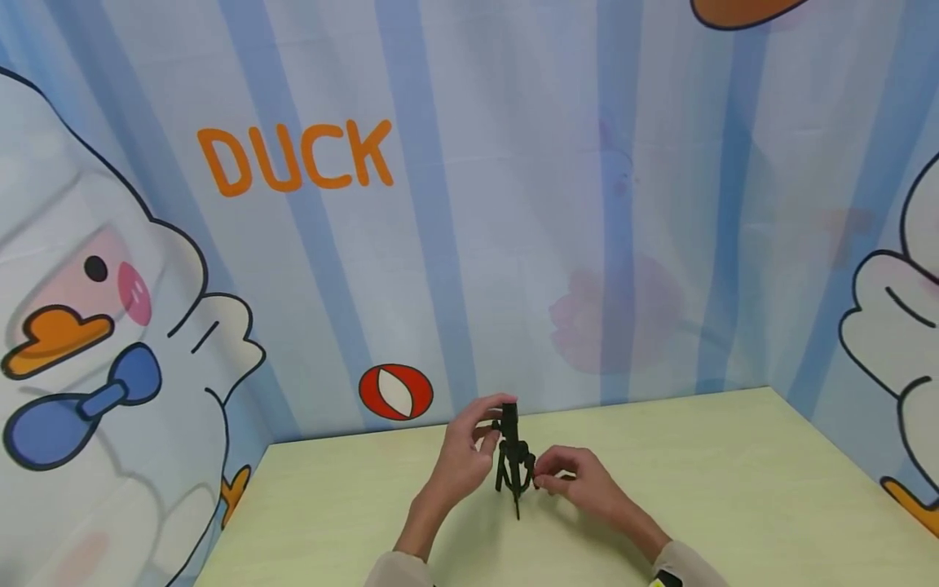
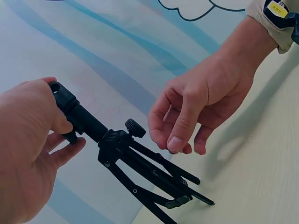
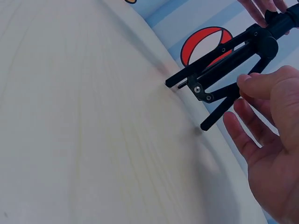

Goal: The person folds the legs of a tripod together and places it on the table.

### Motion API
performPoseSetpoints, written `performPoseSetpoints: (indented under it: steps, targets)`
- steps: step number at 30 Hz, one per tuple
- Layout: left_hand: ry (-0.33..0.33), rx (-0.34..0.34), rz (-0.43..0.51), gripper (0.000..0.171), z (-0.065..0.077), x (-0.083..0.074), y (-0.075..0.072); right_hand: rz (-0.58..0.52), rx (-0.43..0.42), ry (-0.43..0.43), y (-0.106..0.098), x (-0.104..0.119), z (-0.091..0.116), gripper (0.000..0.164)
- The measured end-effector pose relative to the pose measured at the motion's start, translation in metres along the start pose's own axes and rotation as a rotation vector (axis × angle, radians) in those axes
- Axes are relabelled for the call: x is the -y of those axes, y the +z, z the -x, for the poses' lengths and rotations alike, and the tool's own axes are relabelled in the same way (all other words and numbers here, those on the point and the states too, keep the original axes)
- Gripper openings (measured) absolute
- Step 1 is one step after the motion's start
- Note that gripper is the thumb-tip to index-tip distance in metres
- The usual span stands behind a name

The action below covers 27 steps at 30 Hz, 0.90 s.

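Observation:
A small black tripod (image 1: 515,456) stands over the table, its legs partly spread. My left hand (image 1: 469,452) grips its top end, thumb and fingers around the head (image 2: 65,98). Below that, a knurled knob (image 2: 135,128) juts from the collar. In the left wrist view my right hand (image 2: 201,102) is beside the knob and legs, fingers loosely bent, a small gap showing between thumb tip and nearest leg (image 2: 163,163). The right wrist view has the right thumb (image 3: 254,86) overlapping a leg brace (image 3: 224,92).
The pale wood-grain table (image 1: 704,481) stretches out on both sides of the hands. Behind it hangs a blue-striped curtain (image 1: 513,204) printed with ducks, the word DUCK and a red ball (image 1: 370,393). A wrist device (image 1: 666,579) sits at the right sleeve.

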<state>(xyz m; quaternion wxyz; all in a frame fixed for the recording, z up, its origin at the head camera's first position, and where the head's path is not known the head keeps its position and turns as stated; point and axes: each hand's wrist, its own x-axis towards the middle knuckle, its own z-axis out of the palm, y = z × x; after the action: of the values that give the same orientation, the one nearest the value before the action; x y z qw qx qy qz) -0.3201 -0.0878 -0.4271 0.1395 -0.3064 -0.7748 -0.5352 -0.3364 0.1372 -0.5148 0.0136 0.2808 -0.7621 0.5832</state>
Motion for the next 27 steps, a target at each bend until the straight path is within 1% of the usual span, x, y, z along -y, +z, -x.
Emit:
performPoseSetpoints:
  steps: [2,4,7,10,12,14,17,22,27]
  targets:
    - [0.011,-0.019,-0.008,0.056,0.0,0.0002,0.0004,-0.005,-0.024,0.004,-0.0006,0.0006,0.0005,0.009]
    - [0.034,-0.042,-0.02,0.049,-0.0004,0.0003,0.0014,-0.019,-0.028,-0.007,-0.0007,0.0009,0.0008,0.013]
    - [0.079,-0.082,-0.052,0.04,-0.0017,0.0004,0.0035,-0.04,0.002,-0.027,0.0002,0.0006,0.0008,0.022]
    - [0.115,-0.123,-0.078,0.036,-0.0031,0.0011,0.0057,-0.05,0.034,-0.029,0.0017,-0.0002,0.0002,0.03]
    - [0.134,-0.143,-0.085,0.036,-0.0038,0.0018,0.0065,-0.047,0.044,-0.027,0.0027,-0.0006,0.0,0.031]
    - [0.149,-0.156,-0.09,0.036,-0.0037,0.0016,0.0064,-0.047,0.046,-0.028,0.0035,-0.0014,-0.0002,0.03]
    - [0.162,-0.154,-0.098,0.034,-0.0026,0.0014,0.0055,-0.048,0.053,-0.027,0.0038,-0.0019,-0.0006,0.026]
    - [0.163,-0.145,-0.102,0.034,-0.0006,0.0016,0.0037,-0.042,0.077,-0.024,0.0029,-0.0011,-0.0005,0.02]
    - [0.154,-0.15,-0.062,0.037,0.0008,0.002,0.0038,-0.021,0.106,-0.037,0.0037,-0.001,-0.0003,0.018]
